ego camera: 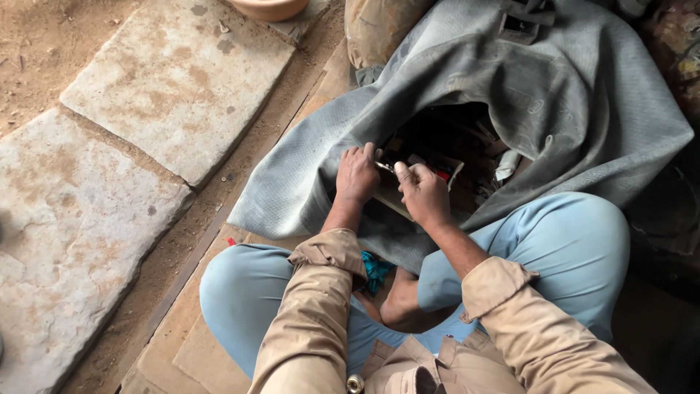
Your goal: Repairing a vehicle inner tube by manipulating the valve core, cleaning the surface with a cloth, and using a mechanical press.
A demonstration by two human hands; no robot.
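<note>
Two hands: left hand (pixel 356 175) and right hand (pixel 423 193) pinch one small metal piece (pixel 384 167).
Handling: likely light, stiff; grip at ends.
Backdrop: grey sheet (pixel 583 95).

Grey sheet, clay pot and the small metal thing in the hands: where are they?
Grey sheet (pixel 583 109), head view, on its broad upper fold.
Clay pot (pixel 268 7), head view, on its rim at the top edge.
Small metal thing (pixel 384 167), head view, on the shiny bit between both hands.

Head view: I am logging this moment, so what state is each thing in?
Left hand: fingers curled, on the small metal piece.
Right hand: fingers pinched on the same piece.
Grey sheet: draped, folded back over an opening.
Box of small parts: open.
Clay pot: upright, mostly out of frame.
</note>
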